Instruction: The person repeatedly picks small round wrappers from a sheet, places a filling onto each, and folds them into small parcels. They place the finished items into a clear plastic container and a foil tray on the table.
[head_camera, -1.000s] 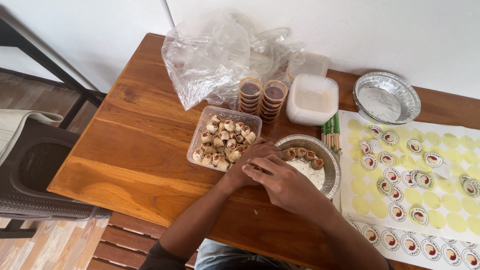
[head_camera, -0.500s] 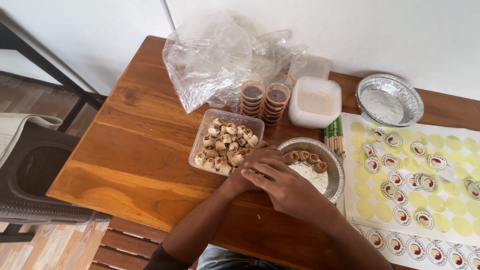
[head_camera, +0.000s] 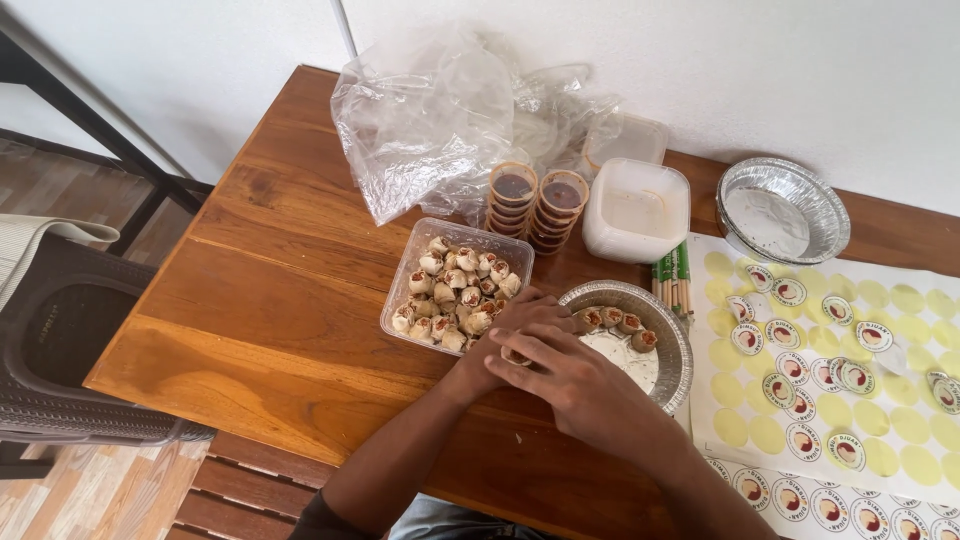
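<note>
My left hand (head_camera: 510, 335) and my right hand (head_camera: 580, 385) meet over the near edge of a round foil pan (head_camera: 675, 340). Together they hold a small dumpling roll (head_camera: 515, 355) between the fingertips, most of it hidden by the fingers. Several such rolls (head_camera: 615, 320) line the far inner side of the pan. Just left of my left hand stands a clear plastic tub (head_camera: 405, 300) full of the same rolls (head_camera: 455, 295). All this rests on a brown wooden table (head_camera: 260, 310).
Two stacks of small sauce cups (head_camera: 538, 205) stand behind the tub, next to a white lidded box (head_camera: 635, 210) and crumpled plastic bags (head_camera: 430, 120). Empty foil pans (head_camera: 780, 210), wrapped chopsticks (head_camera: 672, 280) and sticker sheets (head_camera: 830, 350) lie to the right. A dark chair (head_camera: 60, 350) is at left.
Both hands stay together at the foil pan's near edge, with only small finger shifts around the roll. Nothing else has moved.
</note>
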